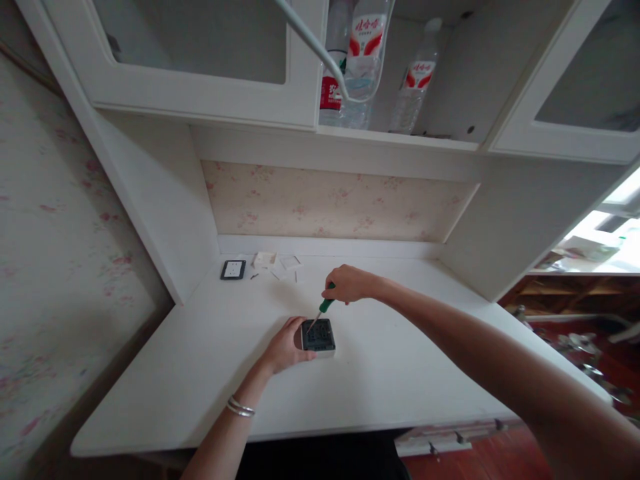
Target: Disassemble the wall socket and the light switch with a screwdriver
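Note:
A dark square switch module [320,336] lies on the white desk [210,373], near its middle. My left hand [286,345] grips the module's left side, fingers curled against it. My right hand [349,283] is closed round a green-handled screwdriver [323,309]. The screwdriver slants down to the left and its tip rests on the module's top left part.
Near the desk's back lie a black-framed wall plate [233,269], white plastic frame pieces [275,261] and small loose bits. Water bottles [365,60] stand on the shelf above, between glass-fronted cabinet doors. A white side panel [165,213] bounds the desk's left.

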The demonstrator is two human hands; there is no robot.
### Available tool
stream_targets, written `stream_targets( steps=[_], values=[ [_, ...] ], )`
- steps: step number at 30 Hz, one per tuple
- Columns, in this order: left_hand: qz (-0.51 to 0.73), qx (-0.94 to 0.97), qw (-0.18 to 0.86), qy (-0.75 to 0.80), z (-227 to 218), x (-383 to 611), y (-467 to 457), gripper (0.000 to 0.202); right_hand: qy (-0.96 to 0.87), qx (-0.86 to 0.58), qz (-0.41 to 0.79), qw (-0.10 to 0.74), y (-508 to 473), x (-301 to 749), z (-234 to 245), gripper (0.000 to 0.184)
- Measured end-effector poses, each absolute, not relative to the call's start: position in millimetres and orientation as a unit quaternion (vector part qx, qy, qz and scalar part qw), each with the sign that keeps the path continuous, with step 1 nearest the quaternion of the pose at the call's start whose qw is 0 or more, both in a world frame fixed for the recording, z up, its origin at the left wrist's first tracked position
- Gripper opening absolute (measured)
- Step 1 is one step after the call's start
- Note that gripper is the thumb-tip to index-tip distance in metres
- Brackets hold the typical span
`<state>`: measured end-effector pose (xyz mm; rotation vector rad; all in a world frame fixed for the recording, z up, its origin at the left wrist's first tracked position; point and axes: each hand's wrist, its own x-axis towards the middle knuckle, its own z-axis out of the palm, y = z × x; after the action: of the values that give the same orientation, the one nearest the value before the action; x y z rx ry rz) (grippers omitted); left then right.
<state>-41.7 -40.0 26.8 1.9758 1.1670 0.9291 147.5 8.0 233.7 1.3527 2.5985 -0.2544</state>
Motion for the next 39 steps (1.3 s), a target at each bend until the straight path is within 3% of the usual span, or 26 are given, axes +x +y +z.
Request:
stream_targets(
  steps=[6, 12, 15, 19, 24, 29, 34, 39],
  values=[
    [0.354, 0.755, 0.330, 0.442, 32.1, -41.5, -41.3, 0.077, 0.872, 0.466, -0.119, 0.089, 13.5, 153.0, 230.2, 0.035],
    [0.362, 0.751, 0.336, 0.439, 29.0, -40.9, -40.5, 0.078, 0.927, 0.366, -0.049, 0.060, 0.1, 143.4, 235.5, 0.031],
    [0.372, 0.750, 0.330, 0.436, 25.2, -40.3, -39.1, 0.078, 0.938, 0.337, -0.055, 0.057, -9.7, 131.8, 237.1, 0.040],
    [0.375, 0.748, 0.329, 0.438, 23.3, -40.3, -38.1, 0.078, 0.901, 0.429, -0.006, 0.071, -17.1, 115.8, 240.0, 0.059],
    [0.370, 0.755, 0.327, 0.433, 26.3, -40.8, -38.5, 0.077, 0.908, 0.394, 0.029, 0.137, -22.7, 105.6, 244.2, 0.039],
    [0.361, 0.759, 0.310, 0.445, 27.7, -41.8, -38.6, 0.079, 0.950, 0.296, 0.021, 0.100, -22.7, 103.4, 243.0, 0.026],
    [0.357, 0.756, 0.309, 0.453, 29.2, -42.5, -38.7, 0.079, 0.967, 0.217, -0.021, 0.132, -12.1, 107.3, 248.1, 0.018],
    [0.355, 0.751, 0.319, 0.457, 30.2, -44.0, -39.8, 0.084, 0.935, 0.339, -0.048, 0.092, -7.2, 110.7, 247.1, 0.050]
  ],
)
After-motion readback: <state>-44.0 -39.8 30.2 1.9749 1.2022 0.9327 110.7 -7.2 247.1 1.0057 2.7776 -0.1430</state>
